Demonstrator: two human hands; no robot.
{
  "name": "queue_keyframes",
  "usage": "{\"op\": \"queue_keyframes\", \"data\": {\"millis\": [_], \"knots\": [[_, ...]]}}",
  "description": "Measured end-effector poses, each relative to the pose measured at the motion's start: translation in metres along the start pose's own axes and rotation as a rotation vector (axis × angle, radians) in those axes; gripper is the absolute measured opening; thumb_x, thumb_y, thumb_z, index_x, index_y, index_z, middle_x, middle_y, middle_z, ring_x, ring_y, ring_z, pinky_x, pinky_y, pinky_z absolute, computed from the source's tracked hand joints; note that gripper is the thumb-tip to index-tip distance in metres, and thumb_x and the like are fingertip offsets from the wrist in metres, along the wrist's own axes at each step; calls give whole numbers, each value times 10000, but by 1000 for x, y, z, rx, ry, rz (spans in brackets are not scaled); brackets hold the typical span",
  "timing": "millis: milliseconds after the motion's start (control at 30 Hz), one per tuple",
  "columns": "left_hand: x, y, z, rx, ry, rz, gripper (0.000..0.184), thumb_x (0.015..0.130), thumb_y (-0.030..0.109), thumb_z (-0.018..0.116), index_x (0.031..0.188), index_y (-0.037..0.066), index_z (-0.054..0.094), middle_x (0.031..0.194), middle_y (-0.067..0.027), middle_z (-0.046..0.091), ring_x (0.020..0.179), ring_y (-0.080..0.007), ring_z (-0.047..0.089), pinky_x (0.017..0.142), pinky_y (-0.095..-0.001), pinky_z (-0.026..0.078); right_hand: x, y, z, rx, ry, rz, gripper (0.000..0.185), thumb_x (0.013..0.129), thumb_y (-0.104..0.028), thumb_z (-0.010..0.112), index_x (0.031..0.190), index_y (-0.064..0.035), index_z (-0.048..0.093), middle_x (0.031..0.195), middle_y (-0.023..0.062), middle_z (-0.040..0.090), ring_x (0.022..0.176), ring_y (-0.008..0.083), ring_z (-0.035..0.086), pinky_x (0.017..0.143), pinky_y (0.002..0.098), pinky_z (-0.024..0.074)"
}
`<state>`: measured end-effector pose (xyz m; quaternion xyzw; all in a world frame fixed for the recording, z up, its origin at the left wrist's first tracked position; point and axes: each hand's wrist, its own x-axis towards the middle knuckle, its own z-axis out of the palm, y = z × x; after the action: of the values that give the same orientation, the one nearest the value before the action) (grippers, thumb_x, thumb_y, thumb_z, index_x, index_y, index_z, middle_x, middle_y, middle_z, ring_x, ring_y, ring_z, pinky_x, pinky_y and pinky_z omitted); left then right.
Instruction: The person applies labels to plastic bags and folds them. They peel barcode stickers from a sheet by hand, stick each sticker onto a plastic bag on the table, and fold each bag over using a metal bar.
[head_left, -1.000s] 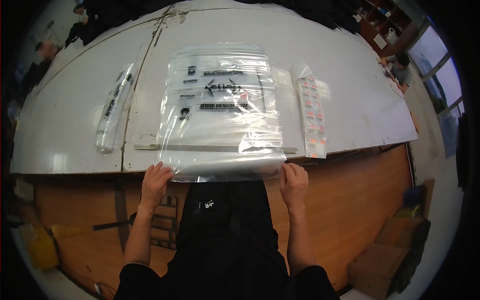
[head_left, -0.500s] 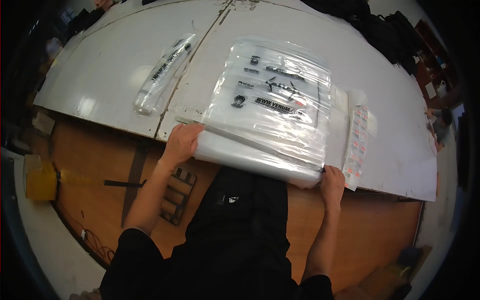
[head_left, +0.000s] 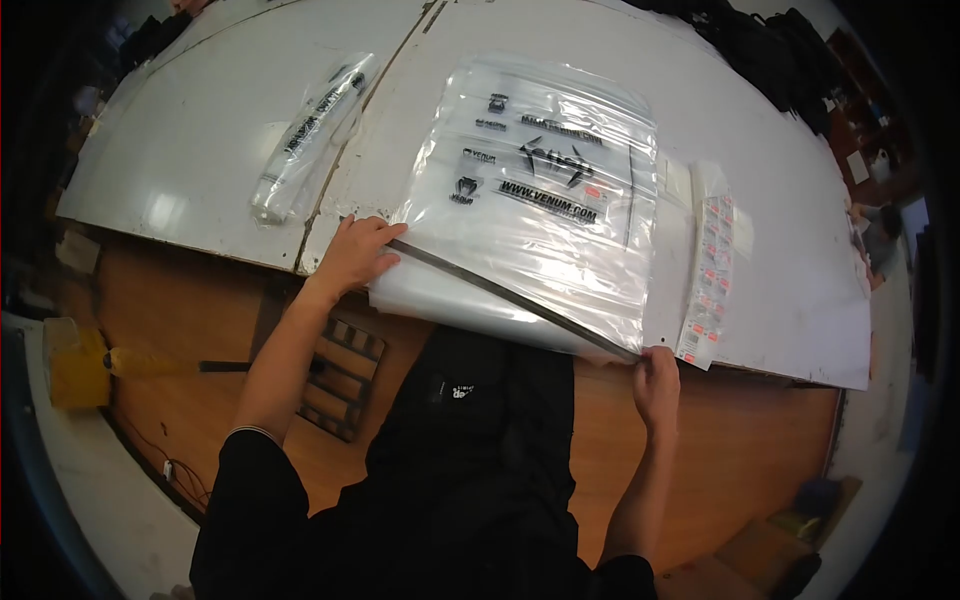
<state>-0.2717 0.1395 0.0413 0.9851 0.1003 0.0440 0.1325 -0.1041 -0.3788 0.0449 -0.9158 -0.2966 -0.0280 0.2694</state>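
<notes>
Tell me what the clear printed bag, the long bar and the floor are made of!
Printed bag: looks like glossy plastic film; it's see-through, wrinkled and shiny.
Long bar: grey, straight and stiff-looking, so maybe metal, but hard plastic is possible.
Floor: smooth and orange-brown, perhaps wood or wood-look covering.

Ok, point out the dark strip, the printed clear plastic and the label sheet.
Dark strip point(head_left: 515, 299), head view: about midway along its length.
Printed clear plastic point(head_left: 548, 202), head view: on its large web address.
Label sheet point(head_left: 711, 268), head view: about midway down its labels.
</notes>
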Motion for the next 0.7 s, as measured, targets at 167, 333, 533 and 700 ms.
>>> {"op": "queue_keyframes", "data": {"millis": [167,333,533,700], "knots": [[-7,-3,-7,-99,-75,14,541,809,273,781,1326,160,667,1275,-97,639,1247,-302,567,1150,-597,315,-35,-14,-7,23,-12,41,299,738,-152,829,863,-47,578,847,150,578,820,369,577,714,453,450],[-19,-7,-6,-102,-72,6,595,788,313,800,1350,172,661,1440,-127,564,1374,-323,483,1179,-619,273,-69,-15,-8,49,-53,188,391,655,-126,894,793,-40,538,795,118,535,745,315,537,674,414,436],[-24,2,-16,-60,-141,-16,628,764,304,823,1351,155,657,1510,-143,517,1438,-345,423,1196,-632,247,-101,-12,-17,38,-113,188,408,641,-100,894,770,-36,513,773,106,501,721,288,514,651,396,421],[-25,1,-15,-121,-196,-63,622,771,295,824,1348,138,655,1519,-145,511,1437,-332,431,1197,-638,243,-100,-9,-27,106,-117,110,423,628,-98,895,774,-38,503,776,98,480,717,276,499,643,379,411]]}}
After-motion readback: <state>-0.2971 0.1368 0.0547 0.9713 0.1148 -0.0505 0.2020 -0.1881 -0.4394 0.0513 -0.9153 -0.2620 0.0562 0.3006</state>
